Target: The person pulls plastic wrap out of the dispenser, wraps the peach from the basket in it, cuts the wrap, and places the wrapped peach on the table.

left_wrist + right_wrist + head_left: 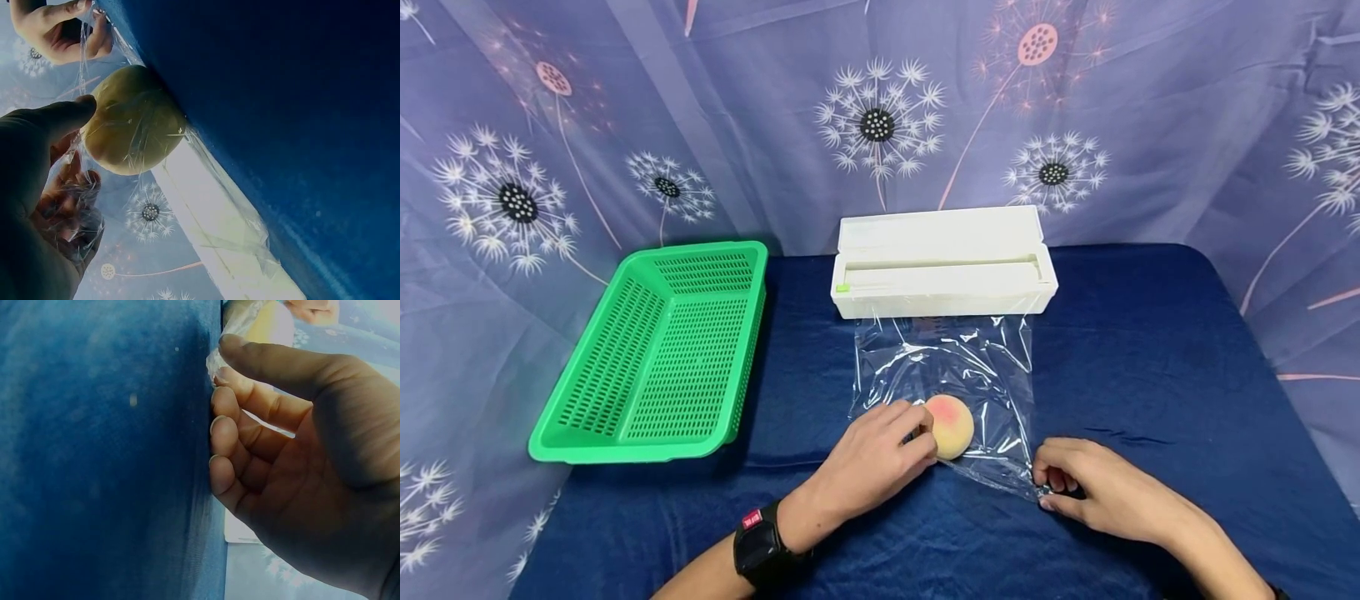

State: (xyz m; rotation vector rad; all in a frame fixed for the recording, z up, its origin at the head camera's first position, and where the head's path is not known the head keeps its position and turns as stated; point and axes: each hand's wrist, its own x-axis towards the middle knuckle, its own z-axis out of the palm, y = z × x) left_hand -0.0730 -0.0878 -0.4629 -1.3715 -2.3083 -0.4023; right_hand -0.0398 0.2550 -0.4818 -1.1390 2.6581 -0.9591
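Note:
A sheet of clear cling film (955, 358) lies pulled out from a white dispenser box (940, 267) over the blue cloth. A peach-coloured round fruit (953, 425) sits on the film near its front edge. My left hand (925, 429) is against the fruit's left side. In the left wrist view its thumb (59, 119) touches the fruit (134, 122) and the curled fingers (72, 209) hold crumpled film. My right hand (1043, 492) pinches the film's near right corner, lifted a little off the cloth. The right wrist view shows that hand (220, 362) with bunched film between thumb and forefinger.
A green perforated basket (625, 454) stands at the left of the table, holding nothing. The blue tablecloth (1150, 350) spreads to the right and in front. A dandelion-print curtain (880, 125) closes off the back and sides. A black watch (760, 546) is on the left wrist.

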